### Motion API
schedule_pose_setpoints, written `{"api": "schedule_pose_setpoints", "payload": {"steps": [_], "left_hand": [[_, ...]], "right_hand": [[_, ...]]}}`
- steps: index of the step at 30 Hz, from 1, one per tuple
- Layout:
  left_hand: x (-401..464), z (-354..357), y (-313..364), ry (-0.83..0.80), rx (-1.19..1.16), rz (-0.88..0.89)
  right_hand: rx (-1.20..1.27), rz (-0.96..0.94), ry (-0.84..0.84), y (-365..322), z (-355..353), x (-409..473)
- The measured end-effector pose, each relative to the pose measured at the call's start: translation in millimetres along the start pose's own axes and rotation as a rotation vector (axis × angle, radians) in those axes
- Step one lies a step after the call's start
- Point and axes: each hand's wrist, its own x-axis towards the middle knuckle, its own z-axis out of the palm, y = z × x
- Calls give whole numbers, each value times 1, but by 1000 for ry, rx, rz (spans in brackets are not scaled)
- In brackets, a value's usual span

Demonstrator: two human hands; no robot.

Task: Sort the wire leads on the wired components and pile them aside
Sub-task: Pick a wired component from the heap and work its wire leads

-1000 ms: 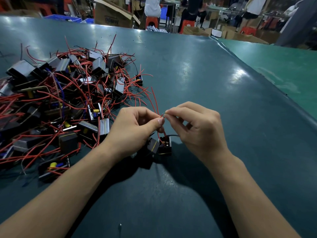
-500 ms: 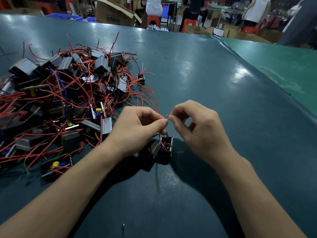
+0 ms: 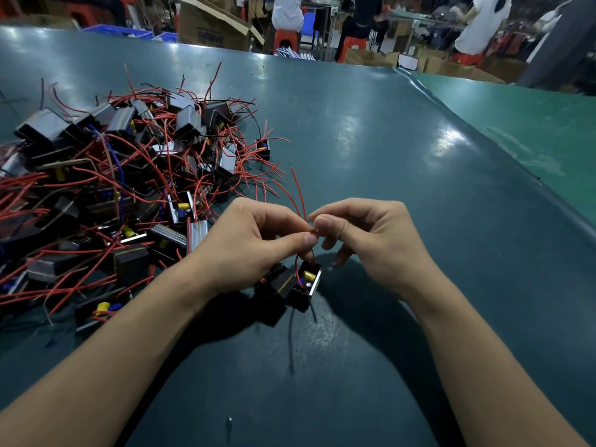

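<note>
Head view: small black wired component point(image 3: 304, 282) below and between the two hands, tilted, open face with yellow part turned up and right. Its red leads point(image 3: 303, 258) rise to the fingertips. Left hand point(image 3: 248, 250) pinches the leads, thumb against forefinger. Right hand point(image 3: 371, 240) pinches the same lead ends, fingers curled. Pile of wired components point(image 3: 129, 195) lies left on the green table point(image 3: 403, 188).

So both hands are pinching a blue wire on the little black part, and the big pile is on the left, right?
Not quite: the wire pinched by the left hand and right hand is red, not blue, as the head view shows. It does rise from the little black part, and the big pile is on the left.
</note>
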Motion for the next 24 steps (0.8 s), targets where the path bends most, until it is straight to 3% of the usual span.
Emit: {"api": "schedule_pose_setpoints", "payload": {"steps": [6, 10, 15, 21, 24], "left_hand": [[0, 0, 0, 16, 61, 27], [1, 1, -2, 28, 124, 44], [0, 3, -5, -26, 225, 63], [3, -3, -6, 26, 49, -20], [1, -2, -4, -3, 14, -37]], "right_hand": [[-54, 140, -11, -3, 0, 0], [-280, 162, 74, -3, 4, -1], [-785, -47, 188, -4, 15, -7], [-499, -280, 119, -12, -10, -3], [-634, -354, -4, -4, -15, -4]]}}
